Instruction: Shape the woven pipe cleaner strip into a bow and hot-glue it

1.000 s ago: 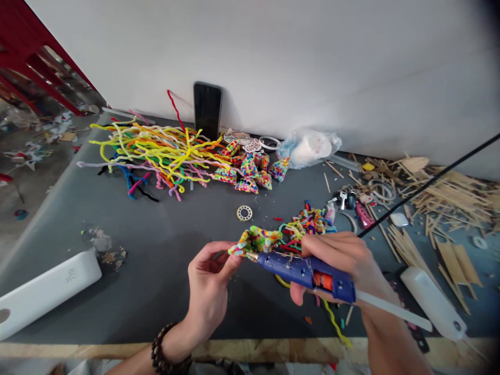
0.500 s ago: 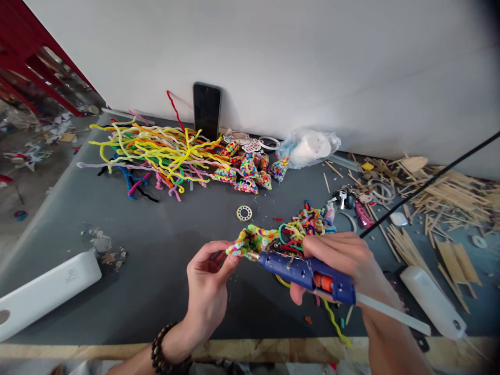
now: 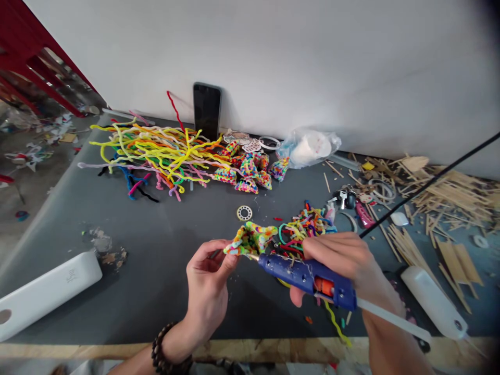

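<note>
Nearest the camera, left hand [image 3: 207, 291], beaded bracelet [image 3: 166, 354] at the wrist, pinches the near edge of a small multicolour woven pipe-cleaner piece [image 3: 250, 240] btw thumb and fingertips, so that grip is narrow and closed on the piece. Right hand [image 3: 344, 265] is wrapped round a blue hot glue gun [image 3: 308, 277], grip closed on its body, clear glue stick [image 3: 394, 319] poking out the back toward the person, black cord [image 3: 429, 182] running off up and right. Vs half a sec ago the woven piece has tipped up a bit and sits higher, more open toward the camera, while the gun nozzle stays right at its lower edge, touching or nearly so; can't tell if glue is coming out. Looks like gluing along that edge is under way, w/ the piece being turned to present a fresh spot. Just behind the hands lies a loose tangle of coloured pipe cleaners [image 3: 302, 226] on the grey worktop [image 3: 156, 245], a small ring [image 3: 244, 212] beyond it. Left, a white plastic case [image 3: 47, 291]. Farther back: finished woven pieces [image 3: 250, 172], a big heap of long pipe cleaners [image 3: 156, 151], wooden sticks [image 3: 449, 198] at right, a phone [image 3: 207, 110] propped on the wall.
</note>
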### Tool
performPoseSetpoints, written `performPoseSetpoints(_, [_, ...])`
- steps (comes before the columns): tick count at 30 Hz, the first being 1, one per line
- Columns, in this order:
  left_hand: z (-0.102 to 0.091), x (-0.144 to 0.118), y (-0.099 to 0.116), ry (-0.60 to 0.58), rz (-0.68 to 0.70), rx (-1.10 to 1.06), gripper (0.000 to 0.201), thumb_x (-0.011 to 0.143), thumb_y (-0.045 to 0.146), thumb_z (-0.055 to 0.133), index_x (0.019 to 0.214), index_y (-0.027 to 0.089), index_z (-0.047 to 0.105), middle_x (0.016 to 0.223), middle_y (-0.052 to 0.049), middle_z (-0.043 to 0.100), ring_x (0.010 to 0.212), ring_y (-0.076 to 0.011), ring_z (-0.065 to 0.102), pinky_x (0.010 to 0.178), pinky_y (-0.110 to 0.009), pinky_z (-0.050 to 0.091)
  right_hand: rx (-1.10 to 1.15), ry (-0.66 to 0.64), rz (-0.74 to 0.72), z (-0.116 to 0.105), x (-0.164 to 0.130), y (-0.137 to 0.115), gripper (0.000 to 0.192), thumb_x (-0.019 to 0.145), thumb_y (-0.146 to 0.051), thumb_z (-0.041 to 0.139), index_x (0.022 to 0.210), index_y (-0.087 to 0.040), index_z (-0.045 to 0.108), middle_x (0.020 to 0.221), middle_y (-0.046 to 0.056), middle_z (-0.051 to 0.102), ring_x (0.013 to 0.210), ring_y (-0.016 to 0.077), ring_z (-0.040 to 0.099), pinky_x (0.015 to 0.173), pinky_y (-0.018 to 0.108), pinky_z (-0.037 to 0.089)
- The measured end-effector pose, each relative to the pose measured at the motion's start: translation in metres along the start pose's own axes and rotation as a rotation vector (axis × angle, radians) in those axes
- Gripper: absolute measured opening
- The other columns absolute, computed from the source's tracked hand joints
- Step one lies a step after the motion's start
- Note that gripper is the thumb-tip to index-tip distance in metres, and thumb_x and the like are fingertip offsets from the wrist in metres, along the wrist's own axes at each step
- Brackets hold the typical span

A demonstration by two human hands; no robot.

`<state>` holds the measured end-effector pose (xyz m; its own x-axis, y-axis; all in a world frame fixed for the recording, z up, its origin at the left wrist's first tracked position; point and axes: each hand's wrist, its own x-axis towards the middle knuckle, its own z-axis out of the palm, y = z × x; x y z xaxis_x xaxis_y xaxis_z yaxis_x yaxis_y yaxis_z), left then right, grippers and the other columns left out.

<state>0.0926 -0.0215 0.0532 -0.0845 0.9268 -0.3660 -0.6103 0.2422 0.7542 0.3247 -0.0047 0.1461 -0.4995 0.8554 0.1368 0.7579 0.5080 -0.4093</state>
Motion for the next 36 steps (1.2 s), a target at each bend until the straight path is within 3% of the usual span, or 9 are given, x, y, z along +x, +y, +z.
performPoseSetpoints(11, [0.0,0.002,0.0,0.019,0.034,-0.01,0.023,0.07,0.022,0.095,0.087,0.023,0.08,0.088,-0.001,0.076,0.078,-0.011,0.07,0.072,-0.018,0.059,0.048,-0.013,0.02,-0.002,-0.001,0.0,0.043,0.094,-0.04,0.072,0.069,-0.024,0.042,0.058,-0.007,0.046,0.05,0.0103,0.04,0.055,0.029,0.025])
performPoseSetpoints(20, [0.001,0.0,0.001,0.045,-0.029,-0.069,0.026,0.068,0.021,0.096,0.088,0.023,0.078,0.085,0.001,0.075,0.073,-0.009,0.069,0.072,-0.018,0.06,0.026,0.012,-0.008,0.0,-0.001,0.001,0.042,0.091,-0.037,0.075,0.07,-0.024,0.041,0.057,-0.007,0.046,0.049,0.01,0.041,0.054,0.028,0.026])
performPoseSetpoints(29, [0.002,-0.001,-0.001,0.038,-0.04,-0.069,0.027,0.069,0.022,0.095,0.089,0.022,0.077,0.086,0.001,0.075,0.074,-0.0095,0.069,0.072,-0.018,0.059,0.112,0.014,-0.02,0.002,-0.005,0.011,0.012,0.093,-0.03,0.067,0.092,-0.024,0.058,0.07,-0.003,0.065,0.056,0.0125,0.058,0.059,0.026,0.039])
performPoseSetpoints(36, [0.004,-0.001,0.0,0.039,-0.073,-0.116,0.027,0.069,0.022,0.095,0.089,0.022,0.076,0.085,0.001,0.075,0.072,-0.0085,0.069,0.071,-0.017,0.059,0.127,0.029,-0.001,0.004,-0.006,0.01,0.025,0.098,-0.043,0.064,0.085,-0.024,0.052,0.064,-0.004,0.059,0.053,0.0124,0.052,0.056,0.027,0.036])
